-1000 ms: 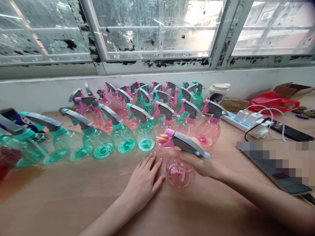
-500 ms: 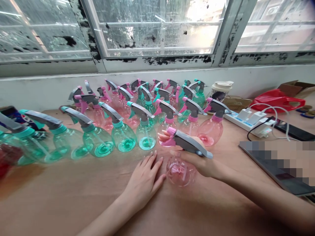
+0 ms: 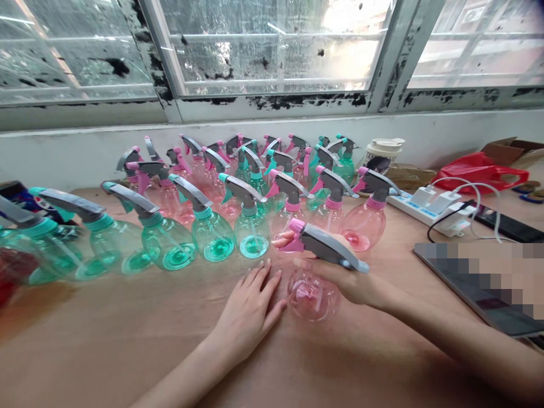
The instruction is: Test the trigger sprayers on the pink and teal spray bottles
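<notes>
Right-hand fingers [image 3: 280, 242] clasped one sprayer [image 3: 317, 303]; left hand [image 3: 249, 303] lay spread, empty; others [image 3: 212, 241] already stood toward the table's far edge [image 3: 96, 196].

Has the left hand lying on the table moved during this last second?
No, not noticeably either way. Judged against the nearest green spray bottle standing just beyond it, the left hand keeps its place on the table.

From here I can't read any words; print on the lidded cup [image 3: 379, 158], beyond the gripping right hand [image 3: 340, 279], is too small.
</notes>
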Demonstrator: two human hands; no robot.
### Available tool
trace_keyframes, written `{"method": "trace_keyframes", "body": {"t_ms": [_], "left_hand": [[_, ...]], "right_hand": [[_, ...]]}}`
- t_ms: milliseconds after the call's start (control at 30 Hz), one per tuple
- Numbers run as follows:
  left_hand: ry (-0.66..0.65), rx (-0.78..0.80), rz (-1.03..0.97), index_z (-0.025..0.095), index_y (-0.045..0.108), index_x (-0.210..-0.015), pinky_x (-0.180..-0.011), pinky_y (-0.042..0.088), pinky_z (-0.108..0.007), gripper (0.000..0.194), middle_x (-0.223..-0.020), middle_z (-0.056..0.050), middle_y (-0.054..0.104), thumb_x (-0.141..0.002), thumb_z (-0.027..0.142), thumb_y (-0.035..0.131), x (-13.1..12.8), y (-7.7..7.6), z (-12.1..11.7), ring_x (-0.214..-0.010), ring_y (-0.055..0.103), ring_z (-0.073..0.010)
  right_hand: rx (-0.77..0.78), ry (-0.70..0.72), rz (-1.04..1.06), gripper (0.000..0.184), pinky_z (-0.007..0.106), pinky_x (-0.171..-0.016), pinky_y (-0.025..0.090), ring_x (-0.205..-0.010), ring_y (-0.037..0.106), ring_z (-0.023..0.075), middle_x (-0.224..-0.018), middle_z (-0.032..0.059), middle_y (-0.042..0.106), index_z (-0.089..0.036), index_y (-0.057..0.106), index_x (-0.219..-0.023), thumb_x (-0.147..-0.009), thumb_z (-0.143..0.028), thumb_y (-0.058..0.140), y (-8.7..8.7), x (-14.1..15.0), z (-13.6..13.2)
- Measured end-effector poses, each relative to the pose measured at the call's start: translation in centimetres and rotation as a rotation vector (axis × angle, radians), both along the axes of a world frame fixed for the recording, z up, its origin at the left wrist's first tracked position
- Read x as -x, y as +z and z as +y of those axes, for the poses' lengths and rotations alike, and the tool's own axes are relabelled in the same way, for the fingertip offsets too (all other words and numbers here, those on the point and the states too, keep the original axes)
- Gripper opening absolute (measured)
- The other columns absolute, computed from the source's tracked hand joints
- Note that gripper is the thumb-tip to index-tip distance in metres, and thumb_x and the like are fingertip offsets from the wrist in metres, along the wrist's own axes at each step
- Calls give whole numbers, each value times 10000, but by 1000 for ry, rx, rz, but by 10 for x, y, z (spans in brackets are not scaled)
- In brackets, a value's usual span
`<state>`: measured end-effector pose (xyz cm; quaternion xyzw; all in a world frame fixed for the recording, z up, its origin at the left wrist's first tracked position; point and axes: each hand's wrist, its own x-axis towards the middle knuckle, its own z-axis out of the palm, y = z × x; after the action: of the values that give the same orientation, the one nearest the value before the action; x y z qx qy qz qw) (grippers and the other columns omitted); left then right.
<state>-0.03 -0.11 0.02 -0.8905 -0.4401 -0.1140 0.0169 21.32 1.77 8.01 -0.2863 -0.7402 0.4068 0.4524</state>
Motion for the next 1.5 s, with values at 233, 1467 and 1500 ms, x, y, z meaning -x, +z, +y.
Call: {"method": "trace_keyframes", "body": {"t_ms": [233, 1467, 1500], "left_hand": [[-3, -3, -11, 150, 541, -1344, -1026, 429, -506, 443, -1446, -174, 490, -1001, 422, 471, 1, -1, 1, -1298, 482, -343], [2, 8, 22, 149, 530, -1363, -1035, 424, -498, 459, -1476, -166, 460, -997, 423, 484, 0, 1, 0, -1310, 469, -336], [2, 5, 25, 149, 527, -1366, -1035, 425, -499, 461, -1478, -167, 458, -997, 421, 487, 0, 1, 0, -1310, 470, -336]], "right_hand": [[7, -23, -10, 173, 296, -648, 492, -692, 555, 166, -777, -9, 586, -220, 619, -970, -819, -144, 581, -3, -1, 2], [-66, -77, -5, 44, 279, -573, 403, -604, 450, 152, -659, -32, 461, -235, 513, -789, -809, -200, 529, 3, 0, -4], [-55, -74, -14, 59, 278, -563, 394, -588, 433, 149, -638, -37, 435, -236, 498, -769, -804, -196, 523, 3, 0, -4]]}}
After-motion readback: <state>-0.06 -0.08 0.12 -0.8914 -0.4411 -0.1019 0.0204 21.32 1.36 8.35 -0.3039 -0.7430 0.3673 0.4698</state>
